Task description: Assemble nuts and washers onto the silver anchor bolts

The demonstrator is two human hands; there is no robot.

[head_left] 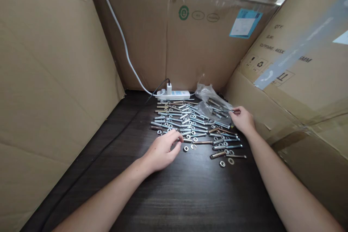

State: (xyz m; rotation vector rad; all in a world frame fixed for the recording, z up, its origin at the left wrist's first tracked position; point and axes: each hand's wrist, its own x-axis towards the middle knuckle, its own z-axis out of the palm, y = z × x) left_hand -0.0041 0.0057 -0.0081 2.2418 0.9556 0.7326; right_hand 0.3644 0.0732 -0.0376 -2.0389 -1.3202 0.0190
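nearer right hand (244, 119) is pinching the clear plastic bag (204, 91) edge, bolts (214, 102) inside slanting in from its left; left hand (164, 149) is curling loosely, can't tell its grip

Brown cardboard walls a dark, wood-grained worktop (174, 203) on three sides: a plain left panel (54, 65), a rear panel (141, 25) with a green printed mark (183, 13) and blue-edged label (243, 23), and a taped, printed right panel (304, 94). Pale light enters at upper right; a soft sheen lies on the worktop.
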